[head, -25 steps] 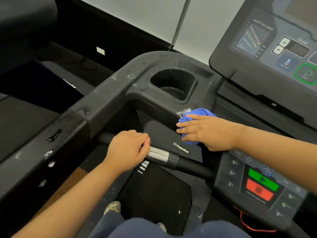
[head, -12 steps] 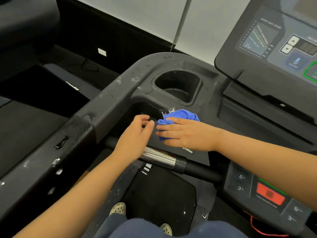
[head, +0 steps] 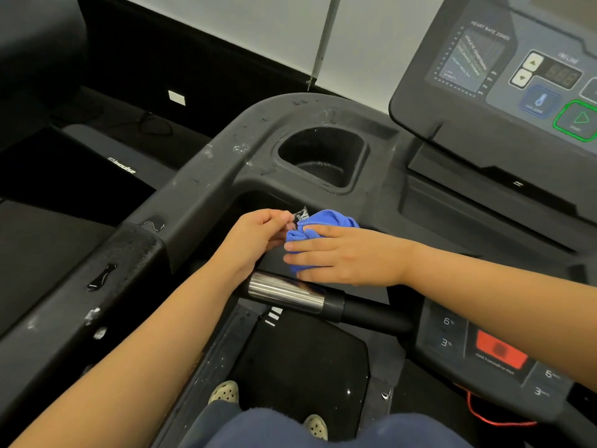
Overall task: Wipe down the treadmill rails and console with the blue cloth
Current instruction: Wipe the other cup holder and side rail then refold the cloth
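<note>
The bunched blue cloth (head: 326,223) lies on the dark console panel just below the cup holder (head: 321,156). My right hand (head: 342,255) presses flat on the cloth with straight fingers. My left hand (head: 255,237) is beside it and pinches a small clear wrapper (head: 298,218) at the cloth's left edge. The black left rail (head: 129,247), speckled with pale spots, runs from the lower left up to the cup holder. A chrome-and-black handlebar (head: 287,294) crosses just under both hands. The console screen (head: 517,69) is at the top right.
A lower keypad with a red stop button (head: 499,350) sits at the right. A red cord (head: 491,415) hangs below it. My shoes (head: 226,392) stand on the black belt deck. A neighbouring treadmill (head: 64,176) lies to the left.
My left hand let go of the chrome handlebar and rose to the cloth's left edge, where it now pinches the wrapper. My right hand slid the cloth leftward across the panel.
</note>
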A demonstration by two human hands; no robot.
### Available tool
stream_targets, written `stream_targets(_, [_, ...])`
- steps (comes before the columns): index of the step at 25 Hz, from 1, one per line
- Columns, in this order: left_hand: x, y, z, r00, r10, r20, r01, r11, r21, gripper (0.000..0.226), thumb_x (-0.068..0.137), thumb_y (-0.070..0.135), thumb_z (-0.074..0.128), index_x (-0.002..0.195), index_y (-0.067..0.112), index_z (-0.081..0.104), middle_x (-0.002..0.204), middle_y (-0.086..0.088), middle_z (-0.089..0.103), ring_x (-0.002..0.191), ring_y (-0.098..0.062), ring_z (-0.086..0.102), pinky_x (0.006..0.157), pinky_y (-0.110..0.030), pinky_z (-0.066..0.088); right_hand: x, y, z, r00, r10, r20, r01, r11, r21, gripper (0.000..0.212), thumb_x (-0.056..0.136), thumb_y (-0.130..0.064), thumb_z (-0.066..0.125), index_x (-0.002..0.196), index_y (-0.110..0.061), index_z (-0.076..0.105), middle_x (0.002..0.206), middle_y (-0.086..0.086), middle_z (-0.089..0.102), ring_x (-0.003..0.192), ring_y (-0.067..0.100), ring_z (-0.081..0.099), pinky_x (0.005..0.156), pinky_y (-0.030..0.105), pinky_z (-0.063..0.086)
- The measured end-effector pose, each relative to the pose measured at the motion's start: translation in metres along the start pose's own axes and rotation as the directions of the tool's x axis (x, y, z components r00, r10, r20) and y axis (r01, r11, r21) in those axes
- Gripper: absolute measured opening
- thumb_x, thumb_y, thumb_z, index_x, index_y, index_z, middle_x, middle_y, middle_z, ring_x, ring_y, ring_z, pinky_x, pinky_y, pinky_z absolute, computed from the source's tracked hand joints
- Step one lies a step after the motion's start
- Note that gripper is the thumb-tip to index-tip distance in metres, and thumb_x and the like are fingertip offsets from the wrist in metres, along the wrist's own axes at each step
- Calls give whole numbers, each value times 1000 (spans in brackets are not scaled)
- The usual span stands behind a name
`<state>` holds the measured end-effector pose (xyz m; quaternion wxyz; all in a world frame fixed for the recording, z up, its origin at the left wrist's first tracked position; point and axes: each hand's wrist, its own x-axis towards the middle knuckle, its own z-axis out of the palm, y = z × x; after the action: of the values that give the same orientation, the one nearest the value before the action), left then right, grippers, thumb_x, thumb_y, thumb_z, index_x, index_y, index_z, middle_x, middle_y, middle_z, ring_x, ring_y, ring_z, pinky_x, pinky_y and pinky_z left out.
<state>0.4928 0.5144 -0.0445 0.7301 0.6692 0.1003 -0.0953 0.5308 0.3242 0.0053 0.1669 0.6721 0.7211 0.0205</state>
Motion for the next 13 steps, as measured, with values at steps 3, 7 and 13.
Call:
stream_targets(3, [1, -2, -1, 995, 10, -102, -5, 999, 46, 18, 98, 23, 48, 92, 17, 64, 93, -2, 71, 94, -17, 68, 94, -39, 52, -7, -4, -4, 999, 18, -36, -17, 1000, 22, 38, 86, -2, 50, 120, -10, 63, 139, 11, 52, 135, 30, 40, 112, 48, 30])
stream_targets(7, [-4, -2, 6, 989, 43, -144, -29, 995, 96, 18, 100, 20, 41, 94, 17, 57, 98, -5, 69, 93, -19, 68, 87, -36, 55, -22, -9, -12, 995, 45, -93, -43, 999, 19, 41, 83, 0, 53, 121, -12, 63, 137, 9, 54, 134, 27, 42, 112, 44, 25])
stream_targets(13, [-6, -3, 4, 952, 72, -297, -29, 989, 147, 16, 102, 18, 34, 97, 15, 49, 104, -11, 58, 89, -22, 64, 73, -32, 57, -45, -15, -10, 965, 183, -188, -161, 978, 130, 51, 80, 14, 49, 127, -6, 58, 139, 17, 50, 136, 33, 35, 110, 51, 33])
